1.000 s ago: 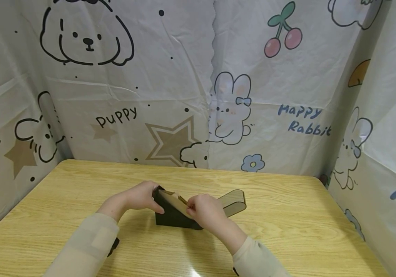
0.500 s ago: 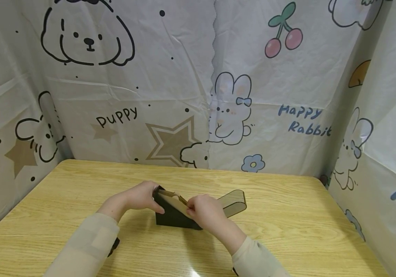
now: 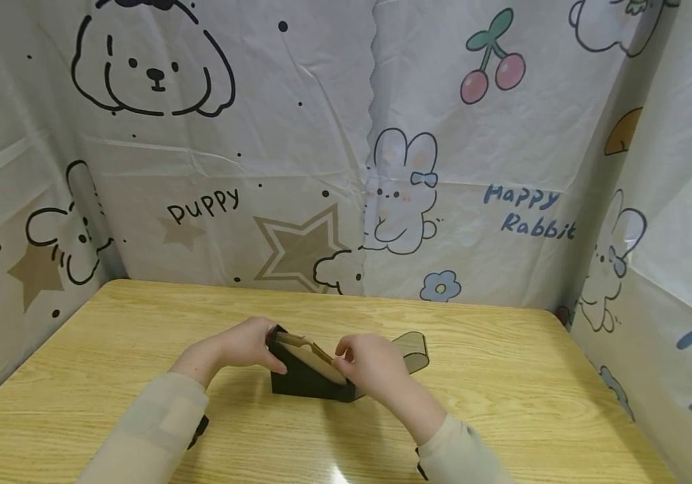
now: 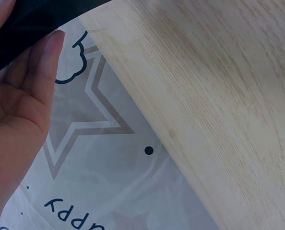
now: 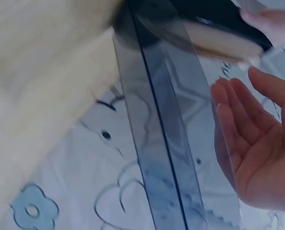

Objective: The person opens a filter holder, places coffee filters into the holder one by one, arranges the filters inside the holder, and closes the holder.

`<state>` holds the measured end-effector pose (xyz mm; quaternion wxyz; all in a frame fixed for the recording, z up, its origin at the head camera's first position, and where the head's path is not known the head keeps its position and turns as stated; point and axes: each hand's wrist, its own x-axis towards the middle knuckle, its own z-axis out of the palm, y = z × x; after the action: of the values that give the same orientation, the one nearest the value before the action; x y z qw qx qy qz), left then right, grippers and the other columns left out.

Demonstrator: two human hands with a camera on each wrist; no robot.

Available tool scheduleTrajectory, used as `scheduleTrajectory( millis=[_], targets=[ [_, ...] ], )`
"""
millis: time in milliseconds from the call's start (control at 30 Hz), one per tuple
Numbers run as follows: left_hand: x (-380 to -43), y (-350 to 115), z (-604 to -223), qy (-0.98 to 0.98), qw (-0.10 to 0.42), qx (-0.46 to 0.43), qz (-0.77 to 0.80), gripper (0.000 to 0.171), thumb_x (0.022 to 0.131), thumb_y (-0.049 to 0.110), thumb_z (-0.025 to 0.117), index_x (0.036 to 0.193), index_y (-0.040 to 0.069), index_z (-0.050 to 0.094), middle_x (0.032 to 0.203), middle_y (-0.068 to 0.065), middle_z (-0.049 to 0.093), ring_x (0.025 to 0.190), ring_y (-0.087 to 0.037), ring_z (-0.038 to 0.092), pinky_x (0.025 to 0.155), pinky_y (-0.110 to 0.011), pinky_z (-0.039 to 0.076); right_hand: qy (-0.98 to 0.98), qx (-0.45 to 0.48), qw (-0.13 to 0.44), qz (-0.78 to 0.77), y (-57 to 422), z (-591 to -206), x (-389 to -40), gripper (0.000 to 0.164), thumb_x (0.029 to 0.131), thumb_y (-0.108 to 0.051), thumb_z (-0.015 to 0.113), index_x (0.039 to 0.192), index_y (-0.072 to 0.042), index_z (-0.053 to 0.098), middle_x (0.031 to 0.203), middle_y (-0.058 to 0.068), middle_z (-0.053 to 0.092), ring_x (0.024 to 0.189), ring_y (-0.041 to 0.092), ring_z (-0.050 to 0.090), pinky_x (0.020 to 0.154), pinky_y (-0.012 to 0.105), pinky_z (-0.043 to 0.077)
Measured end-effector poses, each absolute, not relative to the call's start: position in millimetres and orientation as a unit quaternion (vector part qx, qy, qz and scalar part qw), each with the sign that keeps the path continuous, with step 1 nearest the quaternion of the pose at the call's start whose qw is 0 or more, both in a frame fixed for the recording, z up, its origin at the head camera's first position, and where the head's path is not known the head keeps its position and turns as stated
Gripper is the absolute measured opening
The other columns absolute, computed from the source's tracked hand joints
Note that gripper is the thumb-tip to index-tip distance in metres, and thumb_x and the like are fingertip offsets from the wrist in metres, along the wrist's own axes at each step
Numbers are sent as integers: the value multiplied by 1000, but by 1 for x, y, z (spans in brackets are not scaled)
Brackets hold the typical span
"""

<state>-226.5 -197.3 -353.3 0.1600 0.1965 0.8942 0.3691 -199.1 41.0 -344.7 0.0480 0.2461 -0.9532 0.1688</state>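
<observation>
A black wedge-shaped holder stands mid-table, with a stack of tan papers inside. From its right end extends a clear, dark-edged lid, swung back. My left hand grips the holder's raised left end, thumb on the near side and fingers behind. In the left wrist view, the fingers lie along the black wall. My right hand hovers by the papers' right edge and hides part of the lid. The right wrist view shows that hand beside the clear lid, palm visible, thumb apart, nothing held.
The light wood table extends around the holder. Behind it hangs a white printed curtain, and another printed sheet closes the right side.
My right hand has moved slightly right, off the papers, with thumb and fingers parted. The left hand and the holder stay where they were.
</observation>
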Motion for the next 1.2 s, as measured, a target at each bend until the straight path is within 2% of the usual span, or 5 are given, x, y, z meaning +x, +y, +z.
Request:
scheduleTrajectory(
  millis=[167,400,500,633,1200],
  targets=[
    [-227,-198,-354,896,160,194,366,31,74,11,78,72,8,48,67,1,41,60,-13,35,58,-28,33,-951,235,91,180,58,-327,-194,18,83,-29,69,93,-14,71,90,1,69,85,20,62,71,34,49],
    [-226,-200,-354,891,162,201,372,29,74,11,78,72,8,49,67,2,43,60,-12,35,58,-27,34,-955,227,76,177,95,-320,-196,55,73,-30,79,120,-9,59,122,9,59,118,31,49,102,52,32],
    [-225,-200,-355,894,161,193,371,31,74,11,78,71,9,48,66,2,42,60,-12,35,58,-27,34,-960,213,23,179,109,-323,-201,68,71,-24,81,130,-6,51,128,12,55,121,33,48,101,50,36],
    [-224,-200,-356,894,155,194,373,31,73,10,78,72,8,47,68,1,41,62,-13,35,58,-28,33,-953,188,-29,236,118,-327,-207,60,73,-14,79,127,-5,52,118,11,61,108,27,57,90,42,47],
    [-225,-193,-359,888,145,216,378,24,73,10,78,82,5,56,76,0,55,66,-12,42,62,-27,39,-891,192,-27,410,109,-338,-215,64,77,-10,75,133,-3,44,103,8,61,97,22,60,81,33,50]
  ],
)
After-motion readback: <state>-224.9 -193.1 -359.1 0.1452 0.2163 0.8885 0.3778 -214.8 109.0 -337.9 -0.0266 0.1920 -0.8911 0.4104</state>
